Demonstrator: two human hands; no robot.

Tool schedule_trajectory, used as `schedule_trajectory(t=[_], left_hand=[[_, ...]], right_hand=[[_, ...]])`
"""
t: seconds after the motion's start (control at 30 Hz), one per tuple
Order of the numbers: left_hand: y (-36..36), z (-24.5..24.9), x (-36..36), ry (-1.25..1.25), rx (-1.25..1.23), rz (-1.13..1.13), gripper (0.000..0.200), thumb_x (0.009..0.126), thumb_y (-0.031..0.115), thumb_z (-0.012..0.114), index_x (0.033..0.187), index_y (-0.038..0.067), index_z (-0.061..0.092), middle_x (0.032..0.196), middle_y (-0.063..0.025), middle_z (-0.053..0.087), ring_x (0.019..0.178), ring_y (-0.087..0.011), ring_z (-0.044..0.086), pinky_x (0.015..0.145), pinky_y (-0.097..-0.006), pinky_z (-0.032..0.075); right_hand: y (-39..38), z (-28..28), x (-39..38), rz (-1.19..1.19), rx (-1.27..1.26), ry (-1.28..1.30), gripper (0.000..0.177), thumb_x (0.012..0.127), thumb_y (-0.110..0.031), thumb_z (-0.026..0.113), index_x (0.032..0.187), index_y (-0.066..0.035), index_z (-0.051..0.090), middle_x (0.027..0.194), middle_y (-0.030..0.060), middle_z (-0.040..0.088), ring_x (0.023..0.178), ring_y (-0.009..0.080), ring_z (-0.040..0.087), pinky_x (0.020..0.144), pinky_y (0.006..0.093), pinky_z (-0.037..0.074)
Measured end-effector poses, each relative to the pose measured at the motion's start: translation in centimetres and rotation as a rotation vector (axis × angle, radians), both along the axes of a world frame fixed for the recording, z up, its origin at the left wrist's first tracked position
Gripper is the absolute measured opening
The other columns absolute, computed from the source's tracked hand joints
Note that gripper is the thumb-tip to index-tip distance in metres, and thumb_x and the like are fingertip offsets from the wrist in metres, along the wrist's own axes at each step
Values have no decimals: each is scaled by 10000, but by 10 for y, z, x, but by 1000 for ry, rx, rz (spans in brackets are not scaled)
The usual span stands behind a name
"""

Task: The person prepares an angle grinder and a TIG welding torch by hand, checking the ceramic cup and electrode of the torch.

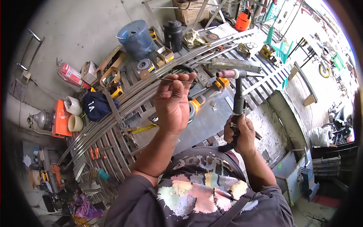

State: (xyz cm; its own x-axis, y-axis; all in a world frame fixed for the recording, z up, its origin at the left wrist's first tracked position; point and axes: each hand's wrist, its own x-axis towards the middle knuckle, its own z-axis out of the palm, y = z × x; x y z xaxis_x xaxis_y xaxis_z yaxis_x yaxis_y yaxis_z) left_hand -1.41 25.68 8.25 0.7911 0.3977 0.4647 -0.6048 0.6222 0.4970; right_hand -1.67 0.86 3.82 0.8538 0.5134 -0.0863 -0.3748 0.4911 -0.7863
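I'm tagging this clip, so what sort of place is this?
Likely a welding or metalwork shop: the right hand holds a welding torch, the left hand a thin filler rod, over a slatted work table with long curved metal strips.

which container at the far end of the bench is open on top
The blue bucket, left of the black canister; the canister and the orange jug are both capped.

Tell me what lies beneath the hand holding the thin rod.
Beneath the left hand pinching the thin rod: a steel sheet and a yellow tape measure. Whatever lies directly behind the palm is covered.
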Motion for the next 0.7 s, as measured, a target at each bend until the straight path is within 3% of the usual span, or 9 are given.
schedule_trajectory(t=[0.3,0.5,0.6,0.7], left_hand=[[-15,5,7,-42,53,33,210,1045,128,696,1256,125,699,1284,-58,751,1309,-322,667,1240,-523,420],[-21,3,10,-36,80,91,196,1048,122,695,1243,115,709,1286,-86,746,1275,-330,681,1206,-517,446],[-26,8,12,-22,38,119,173,1023,93,734,1192,73,707,1211,-122,763,1222,-279,706,1120,-423,513],[-27,9,15,-26,60,148,170,1022,79,732,1189,66,702,1211,-130,766,1208,-278,714,1116,-425,519]], right_hand=[[7,0,-9,95,9,53,465,1133,-486,519,1090,-27,582,724,63,550,552,153,479,532,312,432],[11,4,-8,115,6,75,467,1132,-487,522,1088,-25,580,721,60,544,558,154,480,536,309,424],[13,3,-7,120,6,89,468,1132,-490,520,1090,-28,581,721,59,544,559,154,485,536,312,424],[15,2,-4,127,21,104,468,1133,-491,517,1092,-29,582,723,59,545,557,155,489,535,312,424]])
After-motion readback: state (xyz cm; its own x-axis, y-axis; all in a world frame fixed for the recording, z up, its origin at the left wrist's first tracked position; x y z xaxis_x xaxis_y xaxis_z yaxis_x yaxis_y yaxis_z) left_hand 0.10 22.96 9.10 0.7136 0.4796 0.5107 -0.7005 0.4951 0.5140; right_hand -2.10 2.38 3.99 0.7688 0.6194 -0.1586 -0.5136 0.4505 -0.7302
